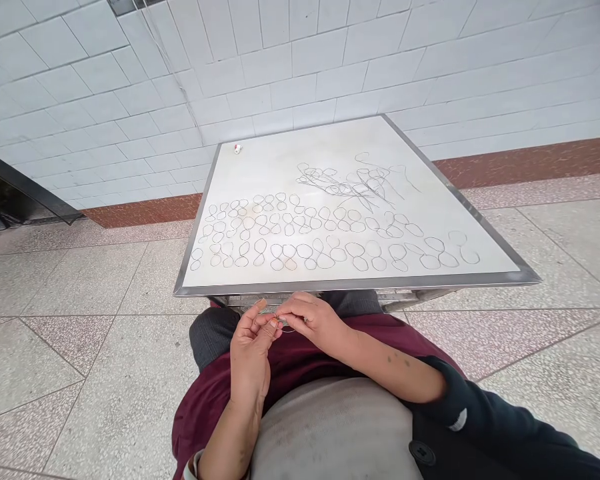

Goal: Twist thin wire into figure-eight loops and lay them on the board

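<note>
Wire loop (290, 331), pinched in closed fingers, left hand (250, 343) and right hand (320, 322) meeting on it, its curve hanging by the right fingertips, just off the near edge of the table (355, 289)!

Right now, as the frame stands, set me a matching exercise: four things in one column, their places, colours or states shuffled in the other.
1. Left hand and right hand
2. Small object
3. Tangled wires
4. Wall's skirting band

A. Reddish brown
B. Beyond the rows of looped wires
C. Fingers close together at a thin wire
D. Near the far left corner of the table

Pairs: 1-C, 2-D, 3-B, 4-A
</note>
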Demonstrator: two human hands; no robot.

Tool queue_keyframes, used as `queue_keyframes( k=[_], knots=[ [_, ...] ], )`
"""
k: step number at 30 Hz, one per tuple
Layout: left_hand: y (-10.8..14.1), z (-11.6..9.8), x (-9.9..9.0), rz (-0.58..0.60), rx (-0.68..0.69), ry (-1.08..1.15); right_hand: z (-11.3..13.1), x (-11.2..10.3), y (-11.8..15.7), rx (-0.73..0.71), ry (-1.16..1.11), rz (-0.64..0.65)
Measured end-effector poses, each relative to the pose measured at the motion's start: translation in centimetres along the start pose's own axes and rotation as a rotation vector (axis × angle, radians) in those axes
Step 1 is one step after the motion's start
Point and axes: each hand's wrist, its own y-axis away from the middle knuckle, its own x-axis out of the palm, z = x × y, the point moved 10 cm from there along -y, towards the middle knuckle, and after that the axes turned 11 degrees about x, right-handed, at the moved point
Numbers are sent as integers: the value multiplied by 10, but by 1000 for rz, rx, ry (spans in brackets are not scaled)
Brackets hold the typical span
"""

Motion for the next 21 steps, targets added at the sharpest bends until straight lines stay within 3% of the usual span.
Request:
queue_keyframes(
  k=[13, 21],
  knots=[
    [-2, -1, 0, 104, 52, -159, -8, 11, 3, 73, 46, 92],
    [0, 1, 8, 136, 23, -109, -5, 7, 5, 28, 96, 71]
  ],
)
